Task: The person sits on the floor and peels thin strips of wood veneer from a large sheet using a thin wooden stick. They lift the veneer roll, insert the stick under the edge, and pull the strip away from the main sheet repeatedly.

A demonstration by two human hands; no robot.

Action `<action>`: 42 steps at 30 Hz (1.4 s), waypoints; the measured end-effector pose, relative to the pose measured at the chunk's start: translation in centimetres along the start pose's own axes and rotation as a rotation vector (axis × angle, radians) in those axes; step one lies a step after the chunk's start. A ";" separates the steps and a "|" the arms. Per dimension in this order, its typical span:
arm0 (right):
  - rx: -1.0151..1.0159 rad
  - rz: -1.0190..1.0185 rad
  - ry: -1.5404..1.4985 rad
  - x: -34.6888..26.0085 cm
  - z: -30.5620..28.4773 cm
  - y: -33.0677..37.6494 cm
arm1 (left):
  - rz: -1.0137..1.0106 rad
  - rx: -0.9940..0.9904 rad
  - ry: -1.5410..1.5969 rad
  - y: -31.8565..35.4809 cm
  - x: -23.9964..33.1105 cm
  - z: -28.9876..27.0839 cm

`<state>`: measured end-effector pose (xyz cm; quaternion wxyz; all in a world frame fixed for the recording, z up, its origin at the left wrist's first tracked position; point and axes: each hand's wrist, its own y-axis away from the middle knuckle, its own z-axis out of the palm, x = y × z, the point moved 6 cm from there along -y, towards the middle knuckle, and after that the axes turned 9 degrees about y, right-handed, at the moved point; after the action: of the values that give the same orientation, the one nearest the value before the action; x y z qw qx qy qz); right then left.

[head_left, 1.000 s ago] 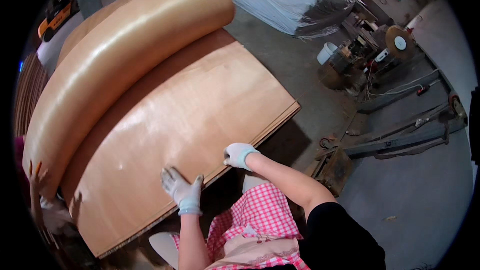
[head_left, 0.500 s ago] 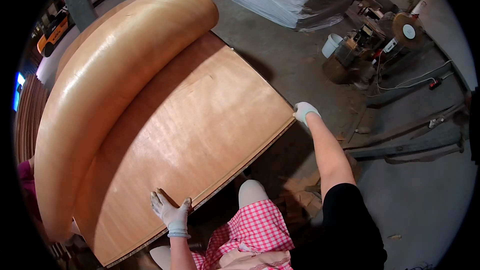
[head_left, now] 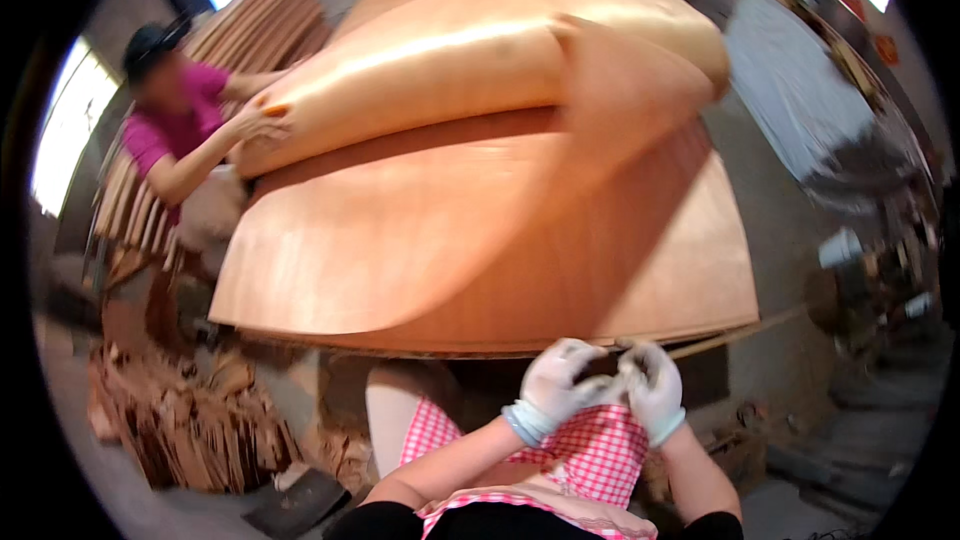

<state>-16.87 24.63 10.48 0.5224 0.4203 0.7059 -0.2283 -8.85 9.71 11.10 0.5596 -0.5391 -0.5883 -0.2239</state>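
In front of my apron, just off the near edge of a broad stack of wood veneer sheets (head_left: 480, 280), my two white-gloved hands are close together. My right hand (head_left: 652, 390) is closed round a thin wood strip (head_left: 740, 333) that juts out to the right. Curled fingers on my left hand (head_left: 560, 385) face the right one; what they pinch is hidden. A large loose veneer sheet (head_left: 625, 90) sweeps, blurred, from the back toward the near left. Behind it lies a big veneer roll (head_left: 440, 65).
At the left, a person in a magenta shirt (head_left: 178, 140) has both hands on the roll's end, with something orange. Torn veneer scraps (head_left: 190, 420) pile up at lower left. Stacked sheets (head_left: 265, 25) stand behind. A white bucket (head_left: 840, 248) and a plastic-covered pile (head_left: 795, 80) are at right.
My view has swung left, bringing the other person into sight. My hands have left the sheet's edge and corner and come together, with a strip now in the right. A loose sheet has lifted.
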 end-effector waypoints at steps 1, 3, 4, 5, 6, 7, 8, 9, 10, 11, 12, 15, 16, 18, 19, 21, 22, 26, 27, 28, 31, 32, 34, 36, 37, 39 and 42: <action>-0.006 -0.117 0.038 -1.6 1.8 0.9 | -0.002 0.004 0.072 0.5 0.6 -0.5; -0.088 -0.140 -0.015 -4.4 4.7 2.3 | 0.002 0.061 0.233 2.3 0.3 -1.5; -0.131 -0.072 -0.145 -4.8 6.1 2.8 | -0.032 0.110 0.339 3.2 0.0 -2.5; -0.182 -0.037 -0.157 -5.4 7.2 2.9 | -0.089 0.130 0.388 3.8 0.0 -3.6; -0.233 0.001 -0.169 -5.8 8.5 2.9 | -0.150 0.169 0.427 4.6 -0.6 -4.4; -0.250 0.010 -0.168 -6.0 9.7 2.9 | -0.198 0.244 0.504 5.6 -1.4 -5.0; -0.237 -0.048 -0.141 -7.6 10.7 2.8 | -0.238 0.314 0.586 6.3 -2.5 -5.9; -0.267 -0.016 -0.074 -7.1 11.5 2.3 | -0.281 0.374 0.538 7.2 -3.8 -7.7; -0.286 0.014 0.001 -5.8 11.4 1.4 | -0.320 0.428 0.499 7.7 -5.1 -9.6; -0.276 -0.040 0.269 -4.1 10.6 -0.2 | -0.368 0.554 0.479 8.4 -7.0 -12.4; -0.272 -0.114 0.425 -1.8 9.2 -1.7 | -0.485 0.711 0.516 8.9 -8.0 -16.3; -0.302 0.030 0.571 0.4 5.6 -4.7 | -0.602 1.042 0.188 14.8 -15.4 -31.3; -0.288 0.083 0.517 2.6 3.5 -5.5 | -0.612 1.126 0.105 16.8 -17.3 -36.7; -0.282 0.045 0.655 5.1 -0.4 -7.2 | -0.576 1.284 -0.101 20.1 -18.6 -46.5; -0.280 0.089 0.652 5.8 -1.8 -8.0 | -0.569 1.334 -0.069 22.9 -20.3 -50.9; -0.250 0.178 0.744 6.7 -4.4 -7.9 | -0.607 1.253 -0.351 24.1 -20.7 -56.2; -0.242 0.204 0.825 6.2 -4.8 -8.3 | -0.656 1.221 -0.458 24.7 -21.1 -57.9; -0.238 0.101 1.123 5.4 -4.5 -8.8 | -0.914 0.931 -0.588 24.7 -25.3 -58.6; -0.258 0.108 1.161 6.3 -4.6 -9.1 | -0.939 0.966 -0.632 24.8 -25.8 -58.4; -0.281 0.160 1.174 6.7 -3.2 -9.7 | -0.900 1.002 -0.491 26.7 -26.3 -60.0; -0.321 0.344 1.229 7.3 -2.7 -9.9 | -0.858 0.922 -0.317 24.8 -26.3 -58.8; -0.289 0.328 1.237 8.3 -3.7 -9.9 | -0.820 0.959 -0.203 23.6 -26.3 -57.5; -0.348 0.314 1.215 9.2 -0.6 -11.1 | -0.844 0.975 -0.394 26.5 -24.1 -61.2; -0.372 0.413 1.206 9.0 -2.6 -10.3 | -1.053 0.952 -0.901 19.8 -19.9 -54.5; -0.341 0.370 1.181 9.3 -3.4 -9.9 | -1.054 0.951 -0.974 15.4 -16.5 -49.8; -0.342 0.310 1.117 9.9 -2.7 -10.4 | -0.835 0.859 -0.901 10.7 -14.3 -43.2; -0.373 0.277 1.121 10.0 -1.8 -10.7 | -0.644 0.239 -0.934 4.2 -16.3 -24.9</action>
<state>-27.76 23.79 0.60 0.1608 0.4660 0.8403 0.2256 1.88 -16.76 1.84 0.2014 -0.3077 -0.9284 -0.0532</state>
